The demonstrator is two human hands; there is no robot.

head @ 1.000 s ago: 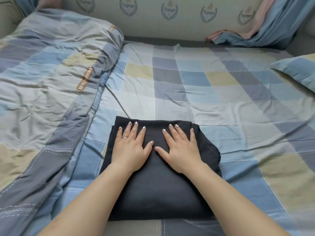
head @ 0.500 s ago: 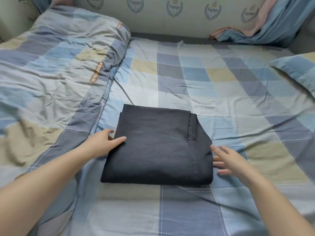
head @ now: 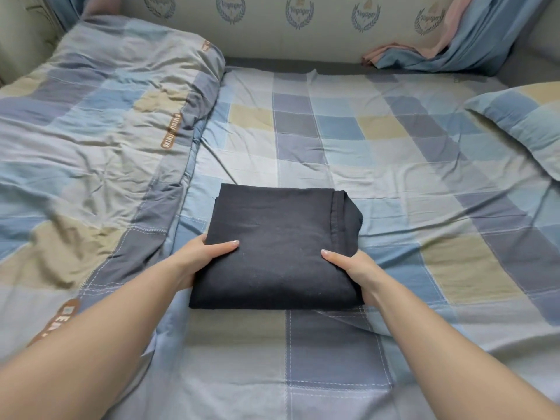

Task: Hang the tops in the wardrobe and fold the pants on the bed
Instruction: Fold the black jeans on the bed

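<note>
Checked blue, grey and beige sheet (head: 348,140) covers the bed, a rumpled duvet (head: 91,131) at left, a pillow (head: 521,122) at right. Dark navy pants (head: 278,247) lie folded square mid-bed; left hand (head: 201,259) and right hand (head: 354,268) grip its sides, thumbs on top.

Matt dark cloth pants (head: 278,247)

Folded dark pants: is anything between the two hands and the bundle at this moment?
Nothing visible. The left hand grips the folded dark pants at their left edge and the right hand at their right edge, thumbs on top, other fingers hidden below. The bundle lies on the checked bedsheet, apart from the duvet.
</note>
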